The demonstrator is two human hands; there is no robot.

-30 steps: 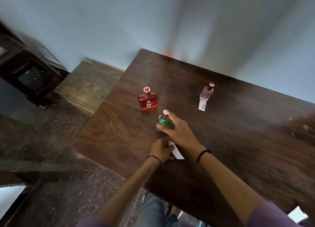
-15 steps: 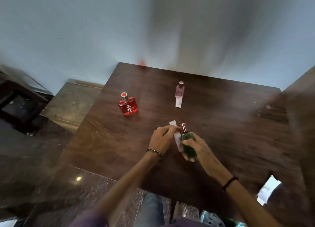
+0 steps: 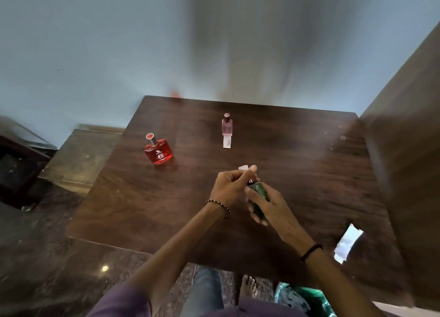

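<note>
Both hands are busy over the near middle of the counter (image 3: 142, 197): the right hand (image 3: 273, 207) is wrapped round the little green bottle (image 3: 260, 193), and the left hand (image 3: 228, 185) pinches a white paper strip (image 3: 243, 168) right by the bottle's top. To do it well, I think the strip should sit close in front of the spray hole, with the bottle held steady and pressed just once.

Curled fingers of the right hand (image 3: 273, 207) cover much of the dark green glass bottle (image 3: 260, 191). Just above that grip, the left hand (image 3: 228, 187) hides much of its cap and of a white paper strip (image 3: 243, 167).
</note>
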